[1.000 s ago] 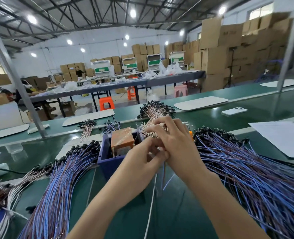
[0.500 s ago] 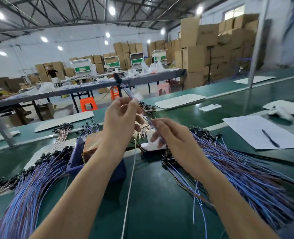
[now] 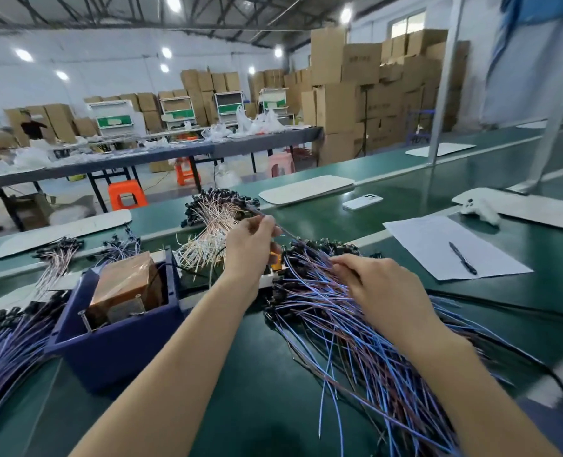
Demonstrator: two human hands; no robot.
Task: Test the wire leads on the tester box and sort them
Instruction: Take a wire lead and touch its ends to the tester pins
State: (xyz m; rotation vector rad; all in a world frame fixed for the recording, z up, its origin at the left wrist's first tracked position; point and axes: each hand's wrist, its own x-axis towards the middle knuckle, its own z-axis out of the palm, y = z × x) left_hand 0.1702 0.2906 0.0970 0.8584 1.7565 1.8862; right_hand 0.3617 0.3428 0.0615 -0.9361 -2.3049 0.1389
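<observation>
Pinching one wire lead (image 3: 292, 233) in the fingers of the left hand (image 3: 252, 247), just beyond the tester box (image 3: 270, 275); gripping its other end with the right hand (image 3: 384, 291) over the right-side blue pile (image 3: 356, 341). Sorting, probably. Next: dropping it there aligned, without tangling.

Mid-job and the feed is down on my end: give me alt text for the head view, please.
The left hand and right hand pinch one wire lead stretched between them, the right hand low over the pile of blue leads. The dark blue tester box sits left of the hands on the green bench.
</observation>
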